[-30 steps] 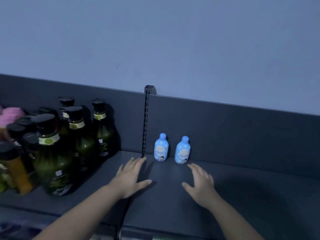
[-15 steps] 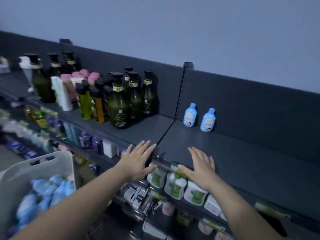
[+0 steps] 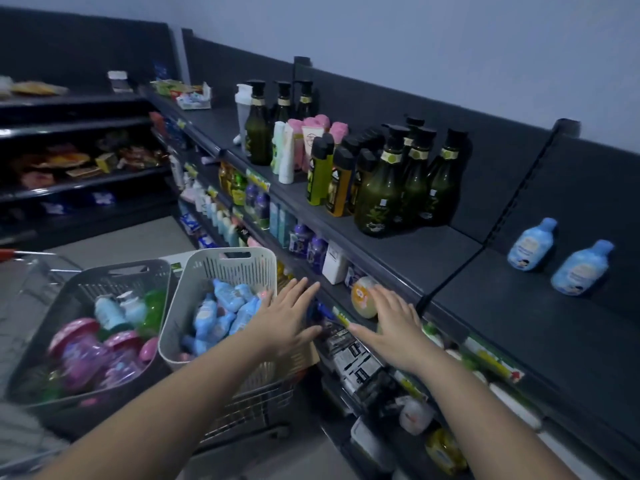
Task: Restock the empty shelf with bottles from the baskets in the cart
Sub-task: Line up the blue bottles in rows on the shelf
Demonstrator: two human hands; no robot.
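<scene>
Both hands empty, fingers splayed: left hand (image 3: 289, 318) at the white basket (image 3: 239, 265) rim, blue bottles (image 3: 221, 313) just left of its fingers. Right hand (image 3: 391, 323) beside it. Two already on shelf (image 3: 519, 323). Likely light, smooth plastic; grip mid-body.

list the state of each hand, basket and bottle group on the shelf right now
left hand: open, empty, fingers spread above the light basket's rim
right hand: open, empty, palm down
light grey plastic basket: holds a pile of pale blue bottles lying down
dark grey plastic basket: holds mixed pink, green and pale bottles
two pale blue bottles: upright, apart, at the shelf's back
dark green pump bottles: upright, clustered
</scene>
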